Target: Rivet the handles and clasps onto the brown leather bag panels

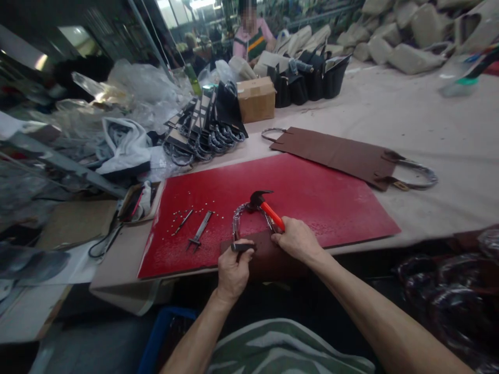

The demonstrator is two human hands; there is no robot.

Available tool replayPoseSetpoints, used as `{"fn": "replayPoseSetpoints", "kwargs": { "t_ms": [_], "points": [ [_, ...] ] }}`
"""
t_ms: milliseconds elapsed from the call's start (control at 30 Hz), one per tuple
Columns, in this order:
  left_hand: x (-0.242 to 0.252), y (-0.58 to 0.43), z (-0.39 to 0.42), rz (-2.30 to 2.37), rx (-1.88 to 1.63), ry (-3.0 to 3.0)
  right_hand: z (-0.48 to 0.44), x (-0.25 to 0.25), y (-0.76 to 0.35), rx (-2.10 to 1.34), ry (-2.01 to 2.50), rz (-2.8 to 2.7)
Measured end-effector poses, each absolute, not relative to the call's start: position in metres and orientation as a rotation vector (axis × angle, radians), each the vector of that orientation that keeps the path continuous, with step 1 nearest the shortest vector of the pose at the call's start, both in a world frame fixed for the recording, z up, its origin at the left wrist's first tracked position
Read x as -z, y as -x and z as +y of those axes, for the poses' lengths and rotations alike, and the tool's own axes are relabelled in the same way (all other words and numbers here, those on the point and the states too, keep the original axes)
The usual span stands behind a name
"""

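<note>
My right hand (298,238) is closed round the orange handle of a claw hammer (272,214), its dark head to the upper left. In my left hand (234,267) is a short dark rod-shaped tool (242,247), pinched between thumb and fingers; its exact kind is unclear. Both hands are over a brown leather piece (268,254) at the board's front edge. A plastic-wrapped handle (236,214) arches from that piece, partly behind the hammer. To the left on the red board (312,197) lie a metal caliper-like tool (201,228), a thin pointed tool (184,222) and several tiny studs (174,221).
Across the board's back right edge lies a brown leather bag panel (339,150) with wrapped handles. Behind stand a cardboard box (256,98), black bag parts (206,124) and black bags (312,78). Beige bags (409,36) are piled far right. A person (253,39) is at the back.
</note>
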State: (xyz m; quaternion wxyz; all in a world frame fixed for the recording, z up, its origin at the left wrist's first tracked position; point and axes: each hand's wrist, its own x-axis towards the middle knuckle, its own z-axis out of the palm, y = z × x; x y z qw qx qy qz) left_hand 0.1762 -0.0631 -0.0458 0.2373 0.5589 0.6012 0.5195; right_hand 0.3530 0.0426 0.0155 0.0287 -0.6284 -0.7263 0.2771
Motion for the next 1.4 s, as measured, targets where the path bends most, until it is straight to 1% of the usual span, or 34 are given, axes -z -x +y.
{"fn": "replayPoseSetpoints", "kwargs": {
  "t_ms": [167, 233, 300, 367, 467, 633, 700, 833, 933, 1200, 1400],
  "points": [
    [0.032, -0.177, -0.065, 1.615, -1.54, -1.025, 0.041, -0.017, -0.354, -0.878, 1.95, -2.235],
    [0.02, -0.165, -0.065, 1.651, -1.554, -0.948, 0.041, -0.016, -0.355, -0.886, 1.943, -2.237],
    [0.009, -0.146, -0.06, 1.782, -1.506, -0.964, 0.042, -0.015, -0.355, -0.893, 1.934, -2.24],
    [-0.001, -0.122, -0.051, 1.982, -1.377, -1.045, 0.043, -0.015, -0.355, -0.891, 1.936, -2.241],
    [-0.012, -0.089, -0.026, 2.171, -1.076, -1.251, 0.044, -0.019, -0.355, -0.893, 1.943, -2.253],
    [-0.03, -0.041, 0.026, 2.484, -0.453, -1.502, 0.048, -0.021, -0.356, -0.897, 1.925, -2.32],
    [-0.035, -0.023, 0.041, 2.563, -0.348, -1.495, 0.051, -0.018, -0.356, -0.893, 1.918, -2.342],
    [-0.034, 0.002, 0.053, 2.569, -0.223, -1.494, 0.055, -0.013, -0.356, -0.902, 1.919, -2.333],
    [-0.03, 0.009, 0.051, 2.532, -0.165, -1.535, 0.057, -0.012, -0.355, -0.906, 1.935, -2.33],
    [-0.023, 0.025, 0.021, 2.602, -0.179, -1.523, 0.059, -0.005, -0.358, -0.898, 1.907, -2.311],
    [-0.016, 0.016, 0.005, 2.592, -0.175, -1.549, 0.06, -0.004, -0.357, -0.854, 1.918, -2.359]
  ]
}}
